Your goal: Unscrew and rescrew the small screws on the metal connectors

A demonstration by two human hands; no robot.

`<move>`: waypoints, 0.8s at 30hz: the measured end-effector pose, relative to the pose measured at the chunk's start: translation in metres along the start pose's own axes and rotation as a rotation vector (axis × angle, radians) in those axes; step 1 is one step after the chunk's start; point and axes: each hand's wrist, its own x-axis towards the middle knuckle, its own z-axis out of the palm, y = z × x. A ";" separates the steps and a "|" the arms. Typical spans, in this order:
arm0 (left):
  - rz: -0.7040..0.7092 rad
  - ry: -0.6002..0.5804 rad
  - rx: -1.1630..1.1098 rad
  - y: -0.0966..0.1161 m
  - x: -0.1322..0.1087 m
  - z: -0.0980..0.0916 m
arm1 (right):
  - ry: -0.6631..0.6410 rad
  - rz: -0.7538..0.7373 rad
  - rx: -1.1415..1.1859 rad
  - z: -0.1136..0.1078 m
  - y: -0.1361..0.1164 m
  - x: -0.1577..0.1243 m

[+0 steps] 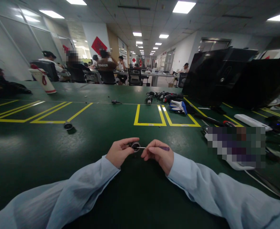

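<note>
Fingers and thumb of my left hand (121,151) are closed around a small round dark part with a metallic rim (135,146), its open face turned toward my right side. My right hand (159,154) grips a thin screwdriver (164,148) by its purple handle. The metal shaft points left, and its tip reaches into the ring of the round part; the exact contact is too small to tell. A similar round dark part (68,126) lies on the green table to the left, apart from both hands.
Yellow tape outlines (150,124) mark the green table (101,203). Behind them lie a dark plug-like piece (116,101), cabled tools (165,96) and a blue-and-white glove (178,107). A white power strip (252,122) and black monitors (223,74) stand right, a paper cup (44,80) left. People sit beyond.
</note>
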 end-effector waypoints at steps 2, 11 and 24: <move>-0.012 0.023 -0.006 -0.002 0.001 0.000 | -0.001 0.074 0.155 -0.003 0.002 0.005; -0.056 0.084 -0.156 -0.005 0.004 -0.001 | 0.016 0.024 0.160 -0.004 0.001 0.004; 0.017 0.035 -0.020 0.000 0.002 0.003 | 0.018 -0.105 -0.274 0.006 -0.003 -0.006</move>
